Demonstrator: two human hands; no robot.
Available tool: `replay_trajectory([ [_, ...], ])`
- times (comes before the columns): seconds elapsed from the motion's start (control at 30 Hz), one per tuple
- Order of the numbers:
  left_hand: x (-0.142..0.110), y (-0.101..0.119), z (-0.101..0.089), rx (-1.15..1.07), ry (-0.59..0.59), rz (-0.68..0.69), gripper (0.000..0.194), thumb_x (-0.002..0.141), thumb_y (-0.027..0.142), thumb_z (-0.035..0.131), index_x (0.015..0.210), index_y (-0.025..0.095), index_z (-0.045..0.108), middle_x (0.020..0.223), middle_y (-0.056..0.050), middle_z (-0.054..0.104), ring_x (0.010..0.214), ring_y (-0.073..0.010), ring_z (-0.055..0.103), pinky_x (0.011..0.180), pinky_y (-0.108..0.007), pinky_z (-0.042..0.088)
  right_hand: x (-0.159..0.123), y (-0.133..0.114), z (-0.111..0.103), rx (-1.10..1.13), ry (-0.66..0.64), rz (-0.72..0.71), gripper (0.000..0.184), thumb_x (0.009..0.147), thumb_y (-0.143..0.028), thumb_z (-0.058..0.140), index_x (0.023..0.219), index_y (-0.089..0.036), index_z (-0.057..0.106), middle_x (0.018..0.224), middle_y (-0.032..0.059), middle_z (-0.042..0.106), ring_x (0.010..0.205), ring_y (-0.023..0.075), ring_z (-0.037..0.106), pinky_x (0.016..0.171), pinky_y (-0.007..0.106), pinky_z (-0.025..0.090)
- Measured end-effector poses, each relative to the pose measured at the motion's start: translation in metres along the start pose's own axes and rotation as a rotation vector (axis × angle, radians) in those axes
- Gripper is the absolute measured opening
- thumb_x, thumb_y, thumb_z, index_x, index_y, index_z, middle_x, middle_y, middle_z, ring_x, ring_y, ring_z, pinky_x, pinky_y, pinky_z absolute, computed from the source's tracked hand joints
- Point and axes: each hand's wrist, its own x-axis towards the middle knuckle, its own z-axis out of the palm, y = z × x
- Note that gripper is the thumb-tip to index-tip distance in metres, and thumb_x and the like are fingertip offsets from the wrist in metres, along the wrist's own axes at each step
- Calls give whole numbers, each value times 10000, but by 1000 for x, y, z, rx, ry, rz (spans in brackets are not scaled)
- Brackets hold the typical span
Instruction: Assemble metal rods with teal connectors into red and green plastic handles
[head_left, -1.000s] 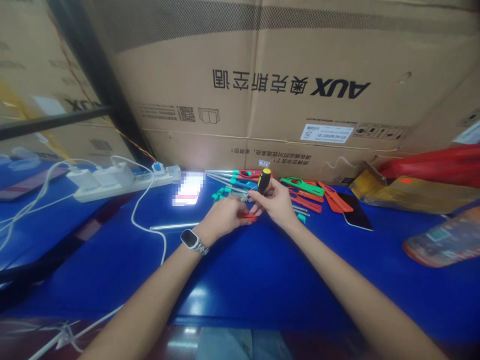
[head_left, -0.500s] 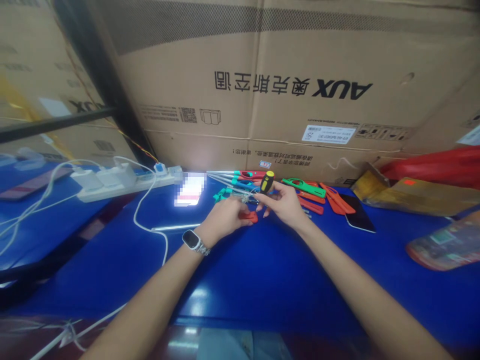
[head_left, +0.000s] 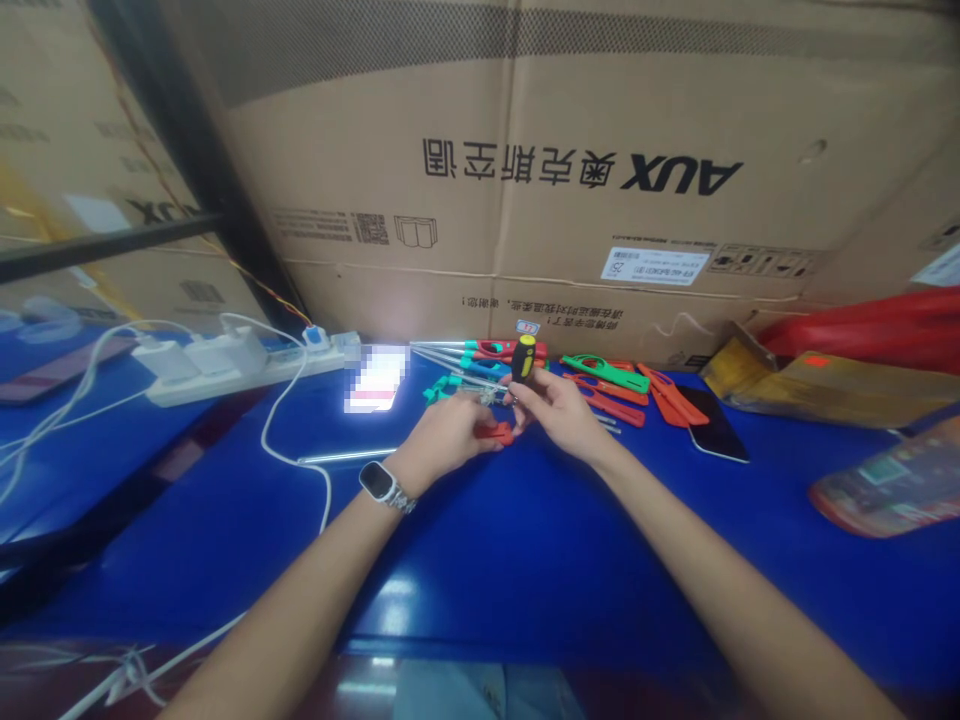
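My left hand (head_left: 444,436), with a watch on its wrist, is closed on an orange-red lighter casing (head_left: 501,433) low over the table; most of the casing is hidden by my fingers. In my right hand (head_left: 564,412) a screwdriver (head_left: 527,360) with a black and yellow handle stands nearly upright, its tip hidden behind the fingers. The fingertips of my right hand are close to the casing's end. Just behind both hands lie several long-nosed lighters with metal tubes and a green lighter casing (head_left: 611,373). Orange casings (head_left: 667,395) are to the right.
On the blue table (head_left: 540,560) lie a lit phone (head_left: 379,378), a dark phone (head_left: 718,428) and a metal tube (head_left: 345,456). A white power strip (head_left: 225,372) with cables sits left. Large cardboard boxes (head_left: 375,150) stand behind; a plastic container (head_left: 885,490) is right.
My right hand and the screwdriver have shifted slightly left, and its fingers have come nearer the casing. My left hand keeps its hold. The whole view has moved a little.
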Motion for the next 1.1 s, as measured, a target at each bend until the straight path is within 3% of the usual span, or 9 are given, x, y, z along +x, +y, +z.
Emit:
replay_trajectory([
  [0.13,1,-1,1,-6,-4,3,232,830,423,723,949,227,758,915,-50,684,821,-221,643,663,-292,429,6,2,6,-7,114,0,421,699,-520,795,837,-215,541,676,-28,619,469,136,598,376,252,483],
  [0.27,0,-1,0,21,1,3,241,831,441,717,939,229,753,864,-44,668,807,-224,639,649,-288,421,8,9,15,46,233,31,532,664,-558,806,879,-247,432,642,-45,639,434,167,628,383,272,502],
  [0.37,0,0,-1,28,3,14,239,835,436,715,939,224,749,884,-47,668,824,-226,639,662,-288,426,5,11,15,50,195,9,514,728,-560,762,976,-255,432,636,-75,606,446,152,627,424,266,521],
  [0.5,0,1,-1,19,-2,0,239,828,425,727,964,230,754,922,-49,673,849,-223,641,684,-286,437,1,9,8,26,43,-37,396,877,-588,580,1026,-225,529,813,-25,641,518,89,614,534,250,541],
  [0.7,0,0,-1,19,-5,5,253,826,439,727,952,221,755,916,-52,686,850,-234,648,674,-298,436,4,4,3,-74,126,-16,412,737,-552,756,814,-189,576,822,21,688,454,112,608,367,228,409],
  [0.8,0,1,-1,20,-16,-8,245,830,436,721,945,221,749,925,-57,686,857,-238,651,675,-299,436,6,4,11,-20,181,-1,474,663,-551,811,766,-220,488,779,18,706,495,171,666,370,250,445],
  [0.97,0,1,-2,31,-2,-3,238,823,426,729,920,209,738,955,-68,683,873,-245,651,682,-298,439,6,8,22,61,226,43,557,633,-564,827,801,-257,393,609,-42,663,499,203,681,445,296,551],
  [1.1,-1,1,-2,20,-5,13,233,838,437,709,928,225,746,919,-55,674,837,-230,645,671,-290,437,2,9,18,62,148,28,473,769,-598,706,991,-230,510,677,-49,649,470,133,634,451,257,548],
])
